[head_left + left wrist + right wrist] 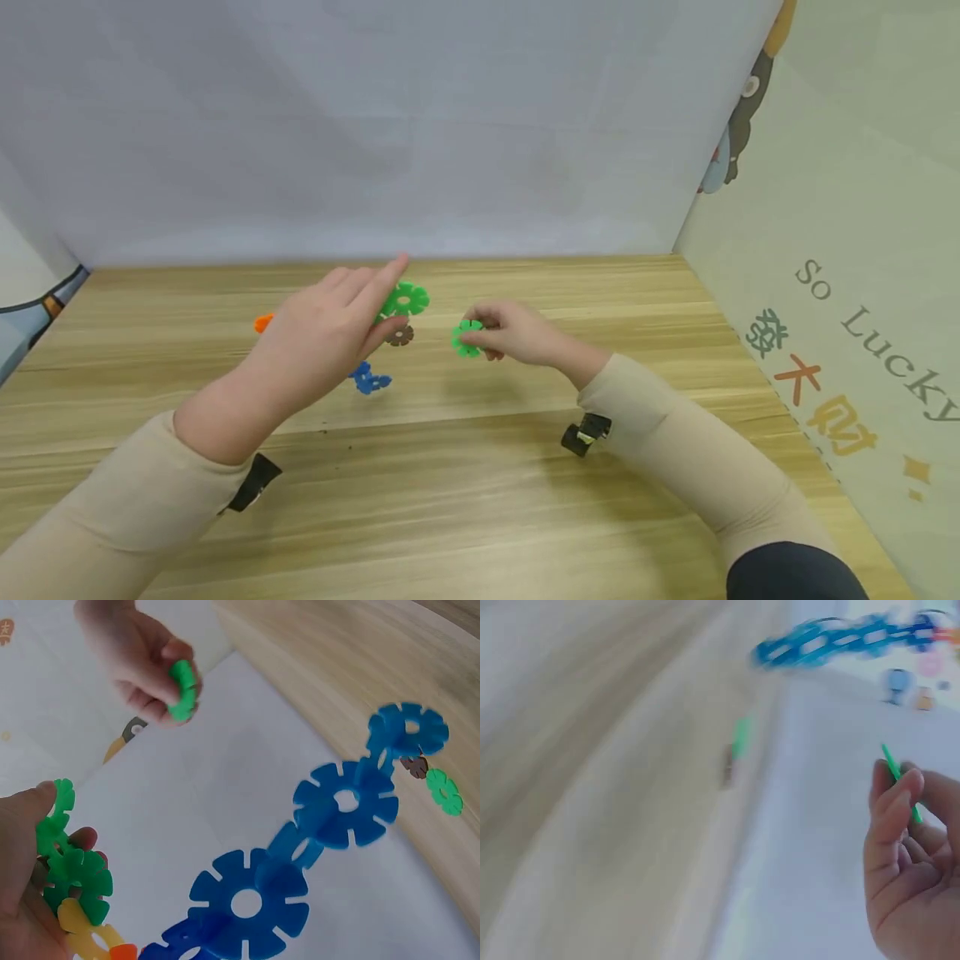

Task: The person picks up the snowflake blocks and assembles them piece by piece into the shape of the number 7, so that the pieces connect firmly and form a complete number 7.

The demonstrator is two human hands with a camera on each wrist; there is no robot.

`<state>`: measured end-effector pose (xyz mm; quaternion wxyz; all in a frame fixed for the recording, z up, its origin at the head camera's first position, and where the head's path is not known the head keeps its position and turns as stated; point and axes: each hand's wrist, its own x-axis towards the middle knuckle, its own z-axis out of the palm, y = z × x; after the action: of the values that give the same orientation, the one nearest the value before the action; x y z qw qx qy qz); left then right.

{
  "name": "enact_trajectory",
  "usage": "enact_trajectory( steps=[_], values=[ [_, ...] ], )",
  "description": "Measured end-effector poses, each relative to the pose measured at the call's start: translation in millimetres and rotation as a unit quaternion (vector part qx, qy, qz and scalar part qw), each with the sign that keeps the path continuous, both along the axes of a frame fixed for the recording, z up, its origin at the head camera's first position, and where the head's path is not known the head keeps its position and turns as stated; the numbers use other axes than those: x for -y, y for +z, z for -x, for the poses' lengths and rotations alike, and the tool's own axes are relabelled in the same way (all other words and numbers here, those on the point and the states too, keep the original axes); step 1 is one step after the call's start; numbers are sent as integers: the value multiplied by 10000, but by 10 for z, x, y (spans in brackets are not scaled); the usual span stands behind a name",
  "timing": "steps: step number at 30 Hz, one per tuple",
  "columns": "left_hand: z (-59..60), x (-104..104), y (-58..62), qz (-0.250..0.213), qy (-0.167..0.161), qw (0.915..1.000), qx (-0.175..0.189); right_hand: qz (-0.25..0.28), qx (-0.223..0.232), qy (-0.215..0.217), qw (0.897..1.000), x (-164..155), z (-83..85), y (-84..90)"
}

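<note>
Left hand (322,333) grips slotted plastic disc chain (300,847); right hand (517,333) pinches green notched disc (467,337).

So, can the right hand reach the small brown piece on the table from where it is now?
Probably yes. The brown piece lies on bare table beside the right hand, though that hand already pinches a green piece.

Green disc (467,337), blue-green-yellow-orange chain (300,847), brown disc (401,336), wood-grain table (480,500).

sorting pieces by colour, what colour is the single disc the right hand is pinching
Green. The single disc pinched in the right hand shows best in the left wrist view.
</note>
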<state>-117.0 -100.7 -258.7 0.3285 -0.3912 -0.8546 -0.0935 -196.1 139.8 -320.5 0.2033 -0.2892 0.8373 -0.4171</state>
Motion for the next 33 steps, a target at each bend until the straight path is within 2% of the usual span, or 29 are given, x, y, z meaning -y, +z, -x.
enact_trajectory(
  steps=[2,5,10,17,23,28,33],
  values=[
    [4,-3,-6,12,15,10000,13,666,366,-266,9968,-38,-48,136],
    [7,-20,-8,-23,26,10000,57,1392,772,-604,9854,-81,-122,308],
    [17,-96,-22,-46,111,9999,27,1925,947,-814,9733,-122,-239,488],
    [15,-201,-68,-46,292,9996,24,2181,1122,-1017,9641,-147,-301,579],
    [14,-247,-75,-59,377,9992,143,1967,1064,-1213,9671,-138,-324,584],
    [13,-263,-72,8,389,9992,3,1963,1052,-1212,9673,-126,-358,593],
    [12,-284,-61,107,262,9995,-146,2003,1133,-1185,9659,-107,-380,604]
  ],
)
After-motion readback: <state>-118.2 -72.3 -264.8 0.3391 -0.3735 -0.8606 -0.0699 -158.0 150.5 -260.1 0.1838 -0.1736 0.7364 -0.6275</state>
